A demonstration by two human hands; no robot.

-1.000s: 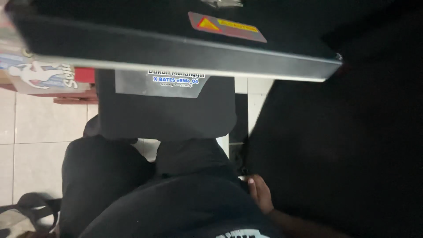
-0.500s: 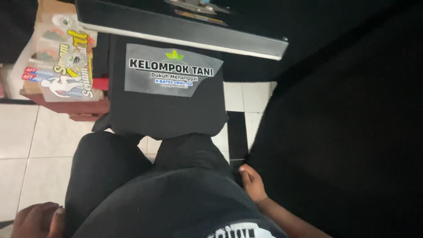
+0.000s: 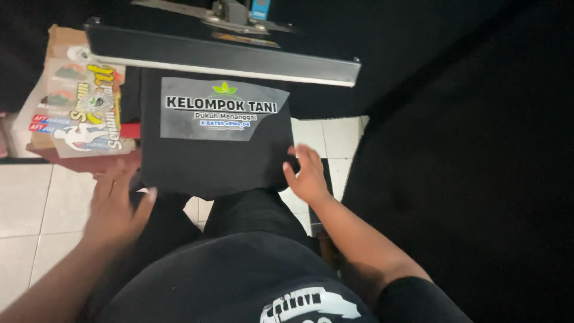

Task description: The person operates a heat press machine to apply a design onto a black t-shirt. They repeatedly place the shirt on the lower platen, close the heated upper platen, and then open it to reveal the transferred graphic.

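Observation:
A black garment (image 3: 215,161) lies on the lower bed of a heat press, with a grey rectangular transfer sheet (image 3: 221,110) bearing white lettering and a green leaf mark on top. The raised upper platen (image 3: 221,57) hangs just above and behind it. My left hand (image 3: 116,206) is open with spread fingers at the garment's lower left edge. My right hand (image 3: 308,173) is open at the garment's right edge, fingertips touching the cloth. Neither hand holds anything.
A stack of printed colourful transfer sheets (image 3: 81,110) lies on a brown box at the left. A large pile of black fabric (image 3: 466,167) fills the right side. White floor tiles (image 3: 30,209) show below. My black-trousered legs (image 3: 239,239) are under the press.
Both hands have risen from my lap to the garment's edges. The view has tilted so the printed sheet shows fully beneath the platen.

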